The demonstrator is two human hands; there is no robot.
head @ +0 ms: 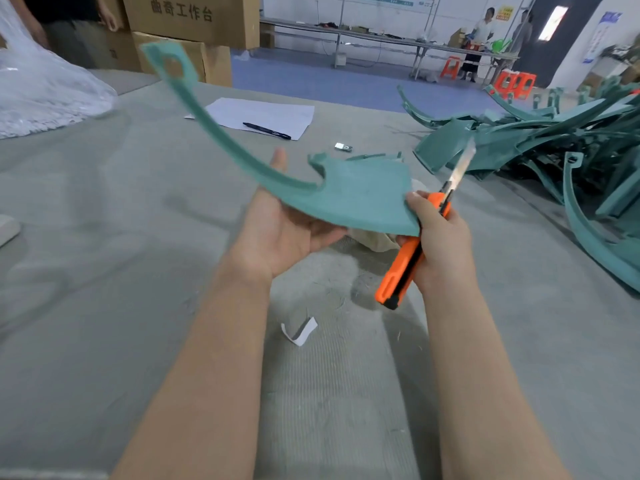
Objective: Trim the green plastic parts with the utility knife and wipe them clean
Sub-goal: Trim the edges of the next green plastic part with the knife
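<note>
A wide worktable (pixel 138 202) covered in grey-green felt is stretching out beneath both hands. Beyond the left hand (pixel 277 233), a white sheet of paper (pixel 277 112) is lying flat, with a black pen (pixel 266 130) resting on it. Farther out, between the two hands, a small metal object (pixel 343 147) is sitting alone. To the right of the right hand (pixel 440 237), a tangled pile of green plastic parts (pixel 536 143) is sprawling over the felt. Nearer the person than both hands, a curled white paper strip (pixel 299 330) is lying. A beige cloth (pixel 375 241) is showing between the hands. Well left of the left hand, a crumpled clear plastic bag (pixel 45 95) is resting.
</note>
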